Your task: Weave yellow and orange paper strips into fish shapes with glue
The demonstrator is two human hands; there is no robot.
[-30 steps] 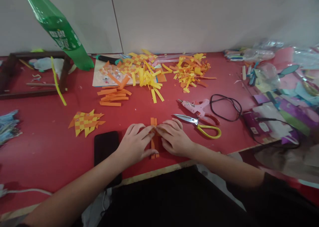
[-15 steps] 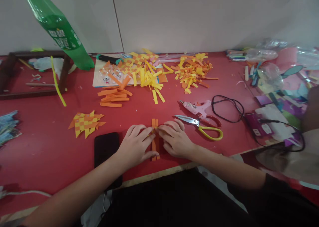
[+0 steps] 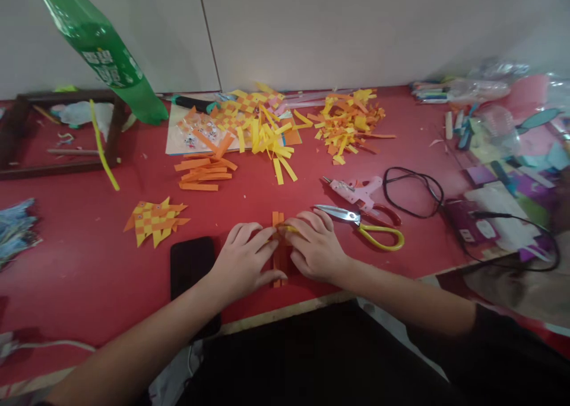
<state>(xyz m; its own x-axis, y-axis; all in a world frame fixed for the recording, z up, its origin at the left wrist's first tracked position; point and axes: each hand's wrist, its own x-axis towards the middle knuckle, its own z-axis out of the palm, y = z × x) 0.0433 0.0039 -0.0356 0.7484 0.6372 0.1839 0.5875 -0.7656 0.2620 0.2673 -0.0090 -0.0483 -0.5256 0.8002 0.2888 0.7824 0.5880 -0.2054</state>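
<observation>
Two orange paper strips [image 3: 276, 257] lie side by side, lengthwise, near the table's front edge. A yellow paper strip [image 3: 291, 230] crosses them near their far end, partly hidden by fingers. My left hand [image 3: 244, 256] is bent over the orange strips from the left, fingertips pressing at the crossing and thumb lying across their lower part. From the right, my right hand [image 3: 317, 247] pinches the yellow strip between curled fingers. To the left lies a woven orange and yellow paper fish [image 3: 155, 221]. Scissors [image 3: 356, 219] with red and yellow handles rest beside my right hand.
A black phone [image 3: 191, 266] lies by my left forearm. Behind are orange strips [image 3: 205, 174], yellow strips [image 3: 267, 136] and a pile of paper scraps [image 3: 350, 124]. A pink glue gun [image 3: 356, 190], a green bottle [image 3: 111, 56] and a wooden frame [image 3: 57, 171] also stand around.
My right hand has shifted slightly, and more of the yellow strip shows under its fingers. My left hand stays almost in place. The view has turned a little.
</observation>
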